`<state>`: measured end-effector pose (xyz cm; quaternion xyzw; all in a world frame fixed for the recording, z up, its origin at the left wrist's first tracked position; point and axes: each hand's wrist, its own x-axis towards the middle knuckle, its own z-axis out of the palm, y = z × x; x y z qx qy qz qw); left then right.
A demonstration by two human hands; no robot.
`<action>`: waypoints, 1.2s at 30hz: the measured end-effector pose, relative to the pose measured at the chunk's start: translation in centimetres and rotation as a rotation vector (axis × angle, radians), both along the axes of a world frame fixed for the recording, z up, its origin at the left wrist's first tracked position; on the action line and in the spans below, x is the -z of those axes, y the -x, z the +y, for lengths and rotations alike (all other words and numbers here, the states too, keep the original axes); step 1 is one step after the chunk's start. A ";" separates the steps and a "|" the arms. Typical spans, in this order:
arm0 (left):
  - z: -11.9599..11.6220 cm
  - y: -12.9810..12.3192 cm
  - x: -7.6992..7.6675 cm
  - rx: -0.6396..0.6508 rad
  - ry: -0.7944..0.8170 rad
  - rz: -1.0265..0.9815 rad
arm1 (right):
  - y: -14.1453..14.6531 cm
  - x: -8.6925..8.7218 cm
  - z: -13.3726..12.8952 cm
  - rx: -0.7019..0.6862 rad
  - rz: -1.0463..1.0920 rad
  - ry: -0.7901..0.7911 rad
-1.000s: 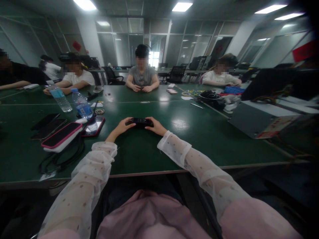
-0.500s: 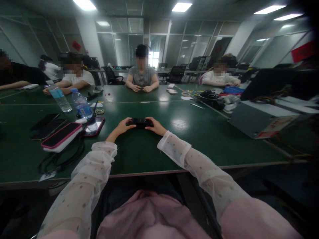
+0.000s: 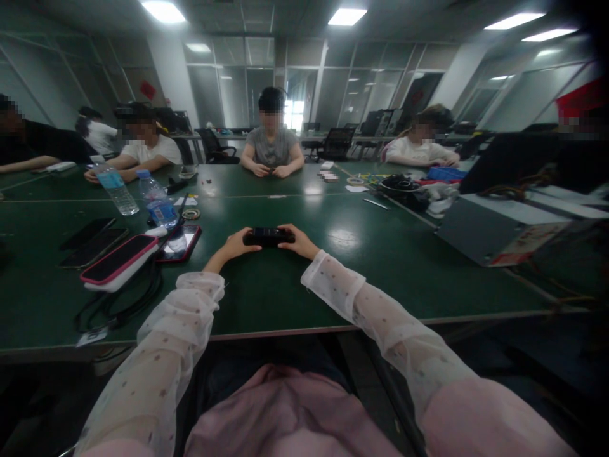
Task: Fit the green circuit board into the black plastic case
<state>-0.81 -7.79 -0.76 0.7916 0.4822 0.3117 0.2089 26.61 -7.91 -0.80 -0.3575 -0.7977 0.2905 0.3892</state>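
A black handheld device (image 3: 269,237) with a dark, faintly lit screen lies sideways between my two hands, low over the green table or resting on it; I cannot tell which. My left hand (image 3: 239,243) is closed on its left end, the thumb along the near side. At the opposite end, my right hand (image 3: 298,240) grips it in the same way. Sheer white dotted sleeves cover both forearms. Left of my left hand lies a lit phone (image 3: 179,244) in a red-edged case. Beside that, a pink-rimmed phone (image 3: 121,258) rests on a white block.
Two plastic bottles, one blue-labelled (image 3: 115,187) and one bluish (image 3: 157,202), stand at the left. Dark phones (image 3: 95,246) and black cables (image 3: 128,298) lie nearby. A grey metal box (image 3: 495,225) occupies the right. Across the green table (image 3: 380,273) sit several people (image 3: 272,145).
The view has shifted very slightly. Both hands keep the same hold on the black handheld device.
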 end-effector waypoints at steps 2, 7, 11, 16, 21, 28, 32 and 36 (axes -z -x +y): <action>0.0 0.1 0.0 -0.002 0.016 0.011 | -0.1 0.2 0.2 -0.007 0.010 0.012; 0.2 0.1 0.1 -0.006 0.035 0.012 | 0.1 0.2 0.2 0.002 0.057 0.029; 0.3 0.2 0.2 0.001 0.033 0.000 | 0.1 0.0 0.1 0.003 0.103 0.060; 0.4 0.3 0.2 0.026 0.041 -0.032 | 0.0 0.3 0.3 -0.003 0.144 0.091; 0.5 0.3 0.3 0.041 0.050 -0.095 | -0.1 1.0 0.9 0.002 0.172 0.093; 0.3 0.2 0.2 0.065 0.077 -0.184 | 0.1 0.4 0.6 -0.031 0.281 0.137; 0.3 0.1 0.1 0.070 0.099 -0.230 | 0.2 -0.7 0.1 -0.007 0.371 0.174; 0.3 0.0 0.0 0.068 0.102 -0.237 | -0.3 -1.5 0.4 0.098 0.492 0.193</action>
